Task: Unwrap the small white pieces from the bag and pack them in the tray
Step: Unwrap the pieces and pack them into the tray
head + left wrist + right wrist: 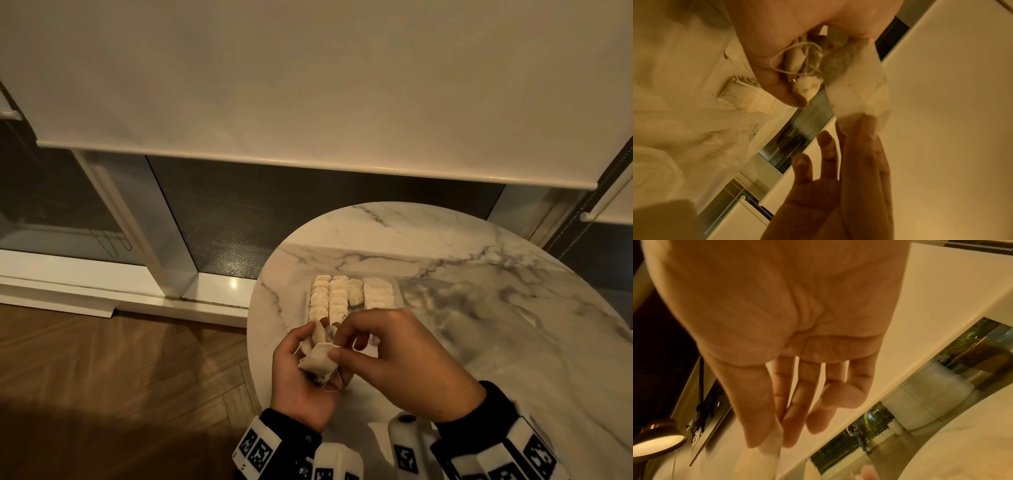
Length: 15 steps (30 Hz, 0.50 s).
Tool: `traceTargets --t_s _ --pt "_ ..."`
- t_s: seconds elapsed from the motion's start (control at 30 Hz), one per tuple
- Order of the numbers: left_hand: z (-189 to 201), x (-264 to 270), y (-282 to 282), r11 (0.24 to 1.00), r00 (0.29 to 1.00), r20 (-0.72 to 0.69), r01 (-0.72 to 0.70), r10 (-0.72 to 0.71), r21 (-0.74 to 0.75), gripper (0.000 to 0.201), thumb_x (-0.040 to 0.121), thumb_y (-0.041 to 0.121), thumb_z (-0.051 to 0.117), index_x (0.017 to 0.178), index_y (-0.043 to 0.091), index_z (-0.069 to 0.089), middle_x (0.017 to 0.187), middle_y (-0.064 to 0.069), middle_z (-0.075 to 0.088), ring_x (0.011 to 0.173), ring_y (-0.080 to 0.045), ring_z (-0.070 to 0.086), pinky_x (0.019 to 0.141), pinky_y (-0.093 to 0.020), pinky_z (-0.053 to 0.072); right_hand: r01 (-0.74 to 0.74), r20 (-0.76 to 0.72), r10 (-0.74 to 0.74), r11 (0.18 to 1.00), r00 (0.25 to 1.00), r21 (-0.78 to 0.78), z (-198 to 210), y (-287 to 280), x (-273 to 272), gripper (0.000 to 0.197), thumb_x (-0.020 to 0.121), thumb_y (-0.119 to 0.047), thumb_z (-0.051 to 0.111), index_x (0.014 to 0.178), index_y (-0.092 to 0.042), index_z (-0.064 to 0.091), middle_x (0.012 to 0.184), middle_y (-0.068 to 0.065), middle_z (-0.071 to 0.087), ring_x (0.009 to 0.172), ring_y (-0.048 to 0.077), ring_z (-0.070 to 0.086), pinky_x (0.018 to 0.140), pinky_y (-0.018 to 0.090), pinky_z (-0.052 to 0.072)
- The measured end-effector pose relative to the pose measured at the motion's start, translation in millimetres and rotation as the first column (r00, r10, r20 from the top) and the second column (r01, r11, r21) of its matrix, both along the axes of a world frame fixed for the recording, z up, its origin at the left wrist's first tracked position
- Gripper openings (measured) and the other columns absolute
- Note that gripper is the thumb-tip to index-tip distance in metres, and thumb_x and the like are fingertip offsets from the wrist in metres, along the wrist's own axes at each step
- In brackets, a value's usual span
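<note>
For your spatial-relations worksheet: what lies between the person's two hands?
In the head view, a white wrapped piece with loose string sits between the left hand and right hand, pinched by both, in front of the tray.

We get head cam angled down over the marble table (479, 274); both wrist cams sit close, looking fingerward. All share the window blind (308, 85).

Grey-veined white marble table (479, 291)
</note>
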State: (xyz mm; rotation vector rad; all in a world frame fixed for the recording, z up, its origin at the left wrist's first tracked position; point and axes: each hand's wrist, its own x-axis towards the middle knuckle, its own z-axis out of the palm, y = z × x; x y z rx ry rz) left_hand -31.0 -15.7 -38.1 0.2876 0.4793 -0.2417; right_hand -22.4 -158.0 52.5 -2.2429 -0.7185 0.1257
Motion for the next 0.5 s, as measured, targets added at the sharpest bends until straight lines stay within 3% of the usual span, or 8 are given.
traceTargets --t_s 0.07,0.13,0.2,0.27,0.33,0.43,0.5 --pt "2 0 2 1.0 1.0 0.004 0.018 -0.018 -0.011 0.064 0.083 0.024 0.064 0.144 0.011 0.053 0.141 -0.015 0.057 0.109 -0.031 0.063 0.095 -0.038 0.048 -0.022 -0.041 0.023 0.999 0.999 0.031 7 -3 1 0.003 0.085 -0.029 0.075 0.084 -0.028 0.074 0.078 -0.026 0.067 0.081 0.001 0.064 0.068 0.01 0.043" --pt "1 0 3 0.999 1.0 -0.005 0.025 -0.025 -0.033 0.07 0.079 0.022 0.068 0.146 0.01 0.05 0.146 -0.016 0.052 0.113 -0.031 0.06 0.092 -0.037 0.048 -0.035 -0.067 0.039 0.998 0.997 0.059 13 -6 3 0.002 0.086 -0.026 0.076 0.086 -0.028 0.075 0.078 -0.019 0.07 0.079 0.002 0.065 0.065 0.01 0.043" --pt "-2 1 4 0.999 1.0 -0.015 0.025 -0.026 -0.044 0.081 0.073 0.021 0.075 0.148 0.01 0.046 0.151 -0.016 0.046 0.118 -0.029 0.054 0.083 -0.035 0.051 -0.046 -0.083 0.054 0.994 0.995 0.098 20 -10 7 0.004 0.087 -0.023 0.075 0.089 -0.027 0.077 0.079 -0.014 0.072 0.078 0.004 0.066 0.064 0.01 0.044" --pt "-7 3 6 0.999 0.999 -0.052 0.001 -0.003 -0.04 0.075 0.076 0.022 0.073 0.145 0.007 0.049 0.148 -0.016 0.05 0.114 -0.03 0.055 0.075 -0.036 0.053 -0.045 -0.082 0.055 0.992 0.995 0.118 26 -16 12 0.008 0.088 -0.023 0.074 0.094 -0.026 0.078 0.082 -0.014 0.073 0.08 0.006 0.067 0.066 0.013 0.047" --pt "-8 5 7 0.999 0.998 -0.067 -0.014 0.012 -0.041 0.057 0.081 0.022 0.067 0.134 0.003 0.059 0.134 -0.017 0.06 0.107 -0.03 0.06 0.073 -0.035 0.054 -0.034 -0.061 0.042 0.992 0.997 0.123 32 -23 20 0.011 0.088 -0.023 0.073 0.098 -0.026 0.077 0.085 -0.014 0.073 0.082 0.007 0.067 0.066 0.016 0.051" --pt "-7 3 9 0.998 0.999 -0.043 -0.034 0.032 -0.049 0.025 0.084 0.019 0.06 0.1 0.002 0.07 0.099 -0.016 0.069 0.081 -0.029 0.068 0.061 -0.031 0.057 0.024 -0.05 -0.017 0.989 0.999 0.147 38 -28 37 0.013 0.087 -0.022 0.072 0.1 -0.022 0.077 0.084 -0.011 0.073 0.079 0.004 0.065 0.065 0.014 0.05" --pt "-7 3 12 0.998 0.997 -0.061 -0.044 0.042 -0.035 0.022 0.083 0.019 0.06 0.092 0.002 0.071 0.096 -0.016 0.069 0.08 -0.03 0.067 0.058 -0.03 0.057 0.086 -0.085 -0.074 0.986 0.994 0.144 35 -27 55 0.013 0.088 -0.021 0.072 0.1 -0.021 0.076 0.083 -0.009 0.072 0.076 0.003 0.064 0.062 0.012 0.049"
